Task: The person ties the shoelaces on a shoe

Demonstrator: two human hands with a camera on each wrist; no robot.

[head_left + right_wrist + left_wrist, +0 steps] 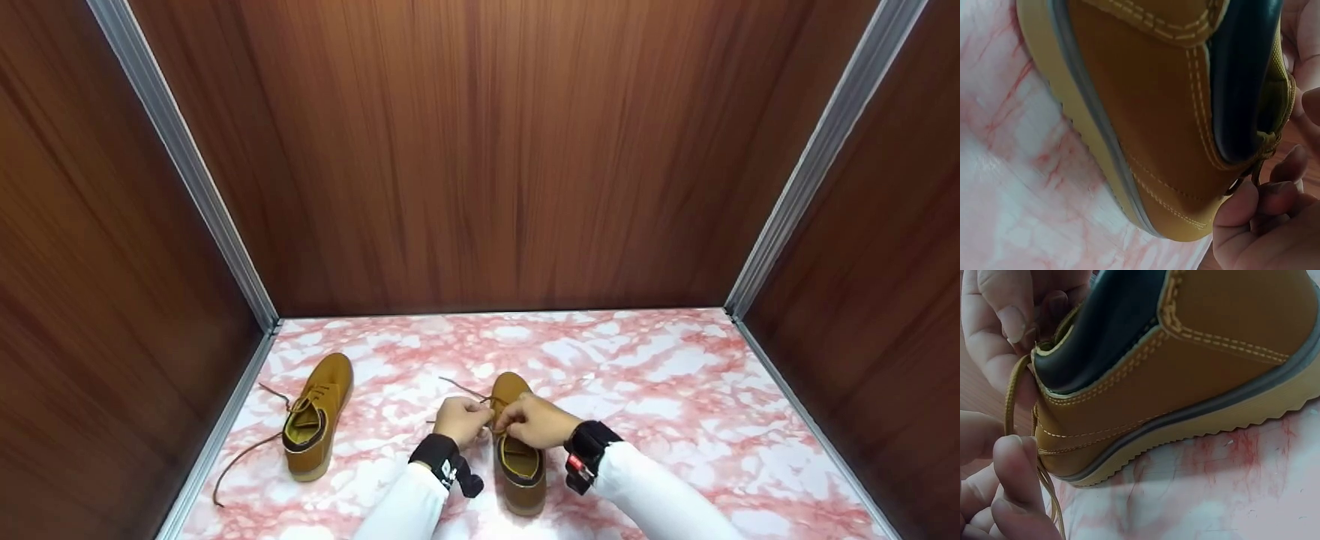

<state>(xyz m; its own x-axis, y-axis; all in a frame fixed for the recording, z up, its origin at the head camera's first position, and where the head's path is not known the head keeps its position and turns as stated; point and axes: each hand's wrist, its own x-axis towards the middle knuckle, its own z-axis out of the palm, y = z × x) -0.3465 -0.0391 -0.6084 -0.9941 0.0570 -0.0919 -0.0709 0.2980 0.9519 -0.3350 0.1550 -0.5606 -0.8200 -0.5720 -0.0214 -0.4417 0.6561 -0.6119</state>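
A tan lace-up shoe [524,496], toe pointing away, stands between my two hands. On its left side, my left hand [459,421] pinches a brown shoelace [1012,395] between thumb and finger; in the left wrist view the lace runs up from the fingertips to the shoe's opening. My right hand [543,421] reaches over the top of the shoe from the right. Its curled thumb and finger [1239,203] pinch lace at the front of the dark padded collar [1235,84]. Loose lace hangs below the left fingers, and my hands partly hide the eyelets.
A matching tan shoe [339,377] stands to the left, its lace ends [238,456] trailing on the pink-and-white marbled tabletop [645,360]. Brown wood-grain panels [480,165] with grey metal corner posts [202,172] enclose the back and sides.
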